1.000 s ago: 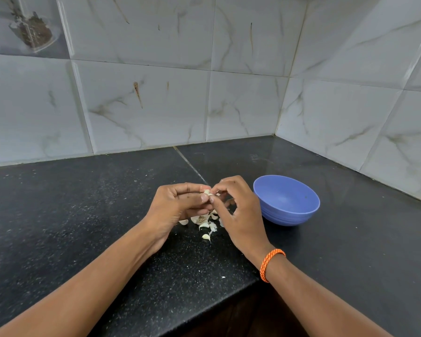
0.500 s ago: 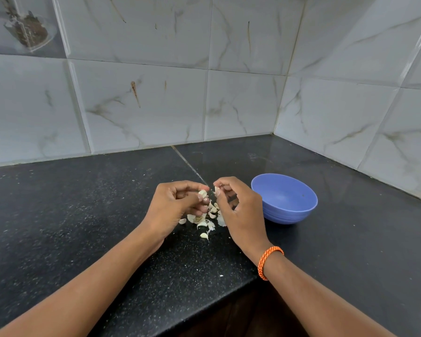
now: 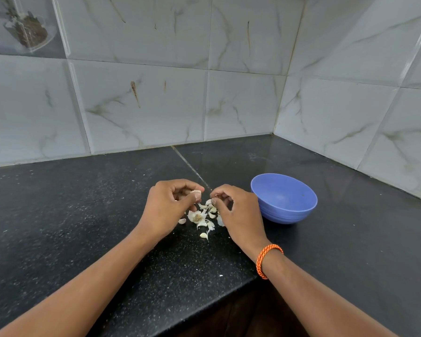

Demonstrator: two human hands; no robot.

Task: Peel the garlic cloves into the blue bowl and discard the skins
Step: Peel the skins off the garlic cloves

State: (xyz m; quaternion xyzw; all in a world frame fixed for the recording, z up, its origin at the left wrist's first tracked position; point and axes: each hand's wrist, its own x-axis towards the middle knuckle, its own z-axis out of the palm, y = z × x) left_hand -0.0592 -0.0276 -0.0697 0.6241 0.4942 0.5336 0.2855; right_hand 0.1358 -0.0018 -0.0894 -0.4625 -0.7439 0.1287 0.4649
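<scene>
garlic pile [image 3: 201, 218] on counter [image 3: 58, 215] | bowl [image 3: 283, 199] right of pile

Legible text, labels, brands, numbers, signs: none.
</scene>
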